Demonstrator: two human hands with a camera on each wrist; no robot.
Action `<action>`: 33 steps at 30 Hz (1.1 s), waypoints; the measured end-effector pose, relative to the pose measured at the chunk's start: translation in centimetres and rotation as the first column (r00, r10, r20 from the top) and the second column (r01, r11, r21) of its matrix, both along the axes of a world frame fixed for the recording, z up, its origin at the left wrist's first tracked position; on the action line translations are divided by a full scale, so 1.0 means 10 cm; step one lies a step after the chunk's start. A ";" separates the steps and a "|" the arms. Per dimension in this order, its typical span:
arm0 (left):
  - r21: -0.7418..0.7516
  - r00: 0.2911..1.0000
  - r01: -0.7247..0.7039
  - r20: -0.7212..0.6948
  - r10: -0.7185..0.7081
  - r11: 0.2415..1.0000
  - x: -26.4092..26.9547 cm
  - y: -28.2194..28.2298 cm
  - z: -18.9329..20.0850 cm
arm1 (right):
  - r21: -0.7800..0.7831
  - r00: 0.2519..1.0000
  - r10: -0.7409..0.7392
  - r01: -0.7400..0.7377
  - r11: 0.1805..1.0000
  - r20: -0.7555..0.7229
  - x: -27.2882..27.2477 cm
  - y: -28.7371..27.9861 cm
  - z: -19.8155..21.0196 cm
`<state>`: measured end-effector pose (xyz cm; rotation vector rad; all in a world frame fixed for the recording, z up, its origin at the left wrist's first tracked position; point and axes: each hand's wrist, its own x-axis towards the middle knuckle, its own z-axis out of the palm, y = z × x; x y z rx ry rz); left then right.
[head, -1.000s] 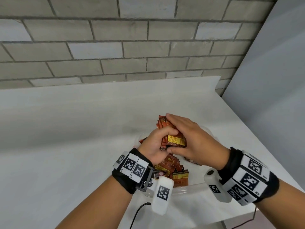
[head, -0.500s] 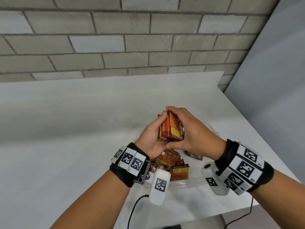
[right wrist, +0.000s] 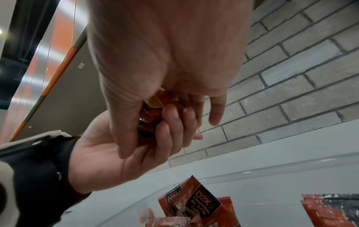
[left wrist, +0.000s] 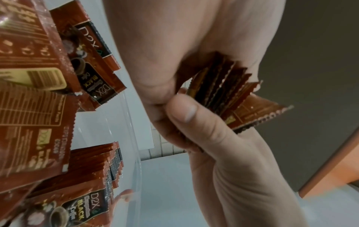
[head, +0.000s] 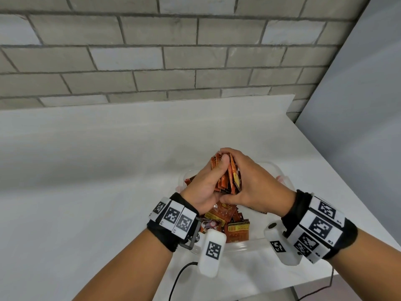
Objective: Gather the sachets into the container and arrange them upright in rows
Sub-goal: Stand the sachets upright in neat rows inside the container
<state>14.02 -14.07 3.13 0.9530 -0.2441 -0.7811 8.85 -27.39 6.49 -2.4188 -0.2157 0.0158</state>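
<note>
Together, the left hand (head: 202,187) and right hand (head: 253,187) clamped a stack of D2X coffee sachets (head: 229,179) between curled fingers, edges being squared, just above the clear plastic container (head: 245,246). Beneath the wrists, more sachets (head: 235,227) lay jumbled inside it; in the left wrist view, 1 packed bundle (left wrist: 93,167) looked ordered. Judging by that, gathering seemed mostly done, while upright rows remained largely unbuilt.

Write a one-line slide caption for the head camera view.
Both hands, left hand and right hand, grip a bundle of sachets above the clear container of loose sachets.
</note>
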 end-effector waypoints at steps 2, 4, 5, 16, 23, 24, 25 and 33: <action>-0.011 1.000 0.010 -0.003 -0.010 1.000 0.00 0.00 -0.01 | -0.031 1.000 -0.012 0.012 0.999 -0.007 0.01 0.02 0.00; -0.022 1.000 0.020 0.005 -0.020 1.000 0.00 0.01 -0.02 | -0.091 0.999 -0.037 0.036 0.995 -0.014 0.01 0.04 0.01; -0.030 1.000 0.029 0.013 -0.029 0.999 -0.01 0.01 -0.03 | -0.117 0.999 -0.045 0.043 0.992 -0.020 0.01 0.04 0.01; -0.077 0.987 -0.007 -0.158 -0.005 0.997 -0.03 -0.02 0.01 | 0.002 1.000 -0.003 0.003 1.000 -0.003 -0.04 0.02 0.03; -0.094 0.977 0.000 -0.212 -0.020 0.996 -0.02 -0.01 -0.01 | -0.018 1.000 -0.012 0.012 1.000 0.023 -0.03 0.02 0.03; -0.084 0.980 0.007 -0.199 -0.024 0.996 -0.01 -0.01 -0.01 | -0.010 1.000 0.008 -0.008 1.000 0.026 -0.02 0.02 0.03; -0.071 0.983 0.008 -0.180 -0.021 0.997 -0.01 -0.01 -0.02 | -0.009 0.999 0.022 -0.021 1.000 0.037 -0.02 0.02 0.03; -0.085 0.993 0.115 -0.025 -0.117 0.990 0.02 0.05 -0.03 | -0.177 0.993 -0.020 0.040 0.983 0.116 -0.01 0.05 0.04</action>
